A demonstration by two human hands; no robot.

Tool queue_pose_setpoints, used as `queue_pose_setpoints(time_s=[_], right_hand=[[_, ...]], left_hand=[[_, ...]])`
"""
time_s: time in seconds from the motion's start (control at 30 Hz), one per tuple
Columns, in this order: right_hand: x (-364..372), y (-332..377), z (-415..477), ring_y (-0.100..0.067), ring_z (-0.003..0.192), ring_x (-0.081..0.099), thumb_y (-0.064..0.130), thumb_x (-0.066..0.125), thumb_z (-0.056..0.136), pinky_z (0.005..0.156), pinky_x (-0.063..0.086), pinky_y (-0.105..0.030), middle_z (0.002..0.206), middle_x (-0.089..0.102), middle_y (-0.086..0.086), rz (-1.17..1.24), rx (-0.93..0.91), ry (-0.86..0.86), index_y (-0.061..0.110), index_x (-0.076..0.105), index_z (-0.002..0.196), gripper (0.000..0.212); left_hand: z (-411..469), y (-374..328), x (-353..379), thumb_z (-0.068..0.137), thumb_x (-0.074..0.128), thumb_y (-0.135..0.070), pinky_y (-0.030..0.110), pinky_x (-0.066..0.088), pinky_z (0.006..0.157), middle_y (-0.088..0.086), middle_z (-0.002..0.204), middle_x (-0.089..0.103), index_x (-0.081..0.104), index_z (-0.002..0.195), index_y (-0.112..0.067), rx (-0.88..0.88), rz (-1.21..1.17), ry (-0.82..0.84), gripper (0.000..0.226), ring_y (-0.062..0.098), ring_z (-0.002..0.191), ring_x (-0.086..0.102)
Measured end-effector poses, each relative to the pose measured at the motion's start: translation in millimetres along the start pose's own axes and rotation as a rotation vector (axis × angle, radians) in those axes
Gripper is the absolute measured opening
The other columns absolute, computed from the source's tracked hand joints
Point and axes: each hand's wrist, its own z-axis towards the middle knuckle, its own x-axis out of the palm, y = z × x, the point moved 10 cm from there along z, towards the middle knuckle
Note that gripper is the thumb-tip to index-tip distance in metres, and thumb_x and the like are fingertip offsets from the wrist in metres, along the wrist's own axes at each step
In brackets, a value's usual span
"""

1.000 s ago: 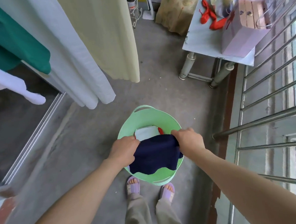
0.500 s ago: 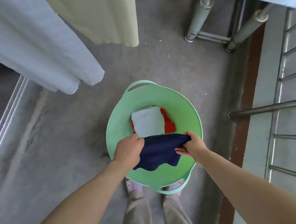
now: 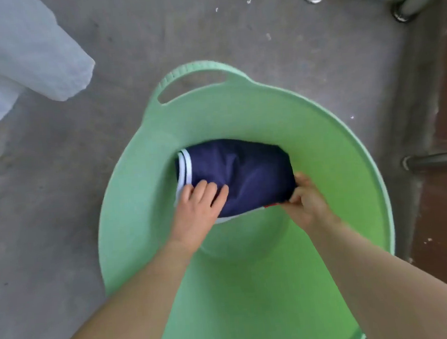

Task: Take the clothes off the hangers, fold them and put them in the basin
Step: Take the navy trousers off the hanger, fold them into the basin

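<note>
As I watched, folded navy garment [image 3: 244, 173] sat in round green plastic basin [image 3: 320, 136].
Left grip [image 3: 197, 211] pressed it flat-fingered; right grip [image 3: 308, 203] pinched its edge.

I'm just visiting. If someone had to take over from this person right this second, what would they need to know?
Left hand: straight fingers press on the folded navy garment.
Right hand: pinching that garment's right edge.
The garment lies in the green basin, on top of other clothes of which only slivers show.
Done: this piece is folded and in.
Left: let go; a white cloth hangs at upper left, maybe next.
</note>
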Motion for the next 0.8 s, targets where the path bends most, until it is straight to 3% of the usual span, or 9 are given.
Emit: queue_pose_setpoints(time_s=[0.07,0.13,0.27,0.37,0.47,0.53,0.63,0.73,0.8], right_hand=[[-15.9,-34.2,25.6,-0.028,0.089,0.054,-0.015,0.019,0.074,0.092,0.04,-0.046,0.091,0.057,-0.008,0.051,0.098,-0.048,0.011,0.047,0.103,0.048],[-19.6,-52.1,42.2,-0.022,0.097,0.055,-0.004,0.039,0.082,0.083,0.044,-0.036,0.099,0.062,0.001,-0.062,0.101,-0.047,0.02,0.055,0.104,0.036],[-20.5,-63.4,54.3,-0.002,0.096,0.058,0.016,0.071,0.082,0.073,0.044,-0.028,0.107,0.06,0.023,-0.378,0.025,-0.031,0.037,0.05,0.118,0.046],[-21.5,-75.0,59.4,-0.008,0.098,0.057,0.024,0.077,0.077,0.08,0.048,-0.04,0.115,0.057,0.02,-0.502,0.053,-0.017,0.038,0.044,0.127,0.061],[-29.5,-61.8,63.5,-0.021,0.09,0.063,0.011,0.074,0.079,0.086,0.054,-0.044,0.104,0.067,-0.001,-0.598,-0.066,-0.146,0.02,0.061,0.099,0.026],[-34.5,-39.9,61.7,-0.024,0.086,0.062,0.007,0.071,0.08,0.086,0.053,-0.039,0.095,0.067,-0.005,-0.714,-0.212,-0.263,0.014,0.063,0.09,0.015],[-42.7,-23.1,62.3,-0.025,0.094,0.064,0.007,0.069,0.081,0.089,0.051,-0.037,0.103,0.067,-0.007,-0.716,-0.298,-0.352,0.009,0.064,0.104,0.023],[-36.4,-19.2,57.6,-0.025,0.11,0.057,0.01,0.075,0.075,0.098,0.045,-0.036,0.126,0.056,-0.01,-0.877,-0.348,-0.336,0.013,0.052,0.125,0.055],[-19.0,-5.9,39.5,-0.028,0.123,0.045,0.011,0.079,0.071,0.104,0.036,-0.038,0.14,0.042,-0.01,-1.245,-0.549,-0.358,0.02,0.041,0.139,0.078]], left_hand=[[-16.0,-7.2,64.5,0.065,0.072,-0.007,0.042,0.051,0.073,0.009,0.098,0.062,0.067,0.111,-0.02,-0.06,-0.093,0.213,0.048,0.031,0.088,0.059],[-31.7,-3.3,100.5,0.05,0.083,-0.002,0.041,0.053,0.069,0.009,0.099,0.059,0.065,0.11,-0.018,-0.223,-0.271,0.325,0.064,0.032,0.084,0.058],[-47.5,8.0,104.5,0.073,0.075,-0.012,0.038,0.048,0.089,0.008,0.112,0.05,0.057,0.112,-0.012,-0.453,-0.596,0.184,0.043,0.028,0.098,0.053],[-68.0,50.5,105.1,0.081,0.068,-0.012,0.033,0.039,0.093,0.013,0.114,0.052,0.056,0.11,-0.006,-0.982,-0.717,-0.011,0.033,0.027,0.105,0.051],[-87.8,60.2,128.6,0.08,0.072,-0.015,0.035,0.034,0.102,0.013,0.13,0.048,0.049,0.127,-0.008,-1.419,-0.909,0.014,0.053,0.028,0.124,0.043],[-79.6,46.7,146.6,0.078,0.072,-0.01,0.037,0.034,0.109,0.005,0.138,0.042,0.043,0.136,-0.018,-1.383,-1.15,0.113,0.065,0.021,0.13,0.039],[-77.7,35.8,160.5,0.068,0.069,-0.006,0.043,0.042,0.106,-0.005,0.138,0.045,0.047,0.132,-0.035,-1.251,-1.378,0.184,0.074,0.016,0.126,0.048],[-87.2,38.7,162.8,0.063,0.065,-0.004,0.043,0.043,0.105,-0.007,0.14,0.044,0.047,0.129,-0.045,-1.185,-1.353,0.236,0.08,0.017,0.126,0.049],[-86.5,43.0,144.4,0.071,0.068,0.005,0.031,0.036,0.107,0.001,0.146,0.034,0.042,0.138,-0.034,-1.159,-1.137,0.22,0.081,0.02,0.129,0.044]])
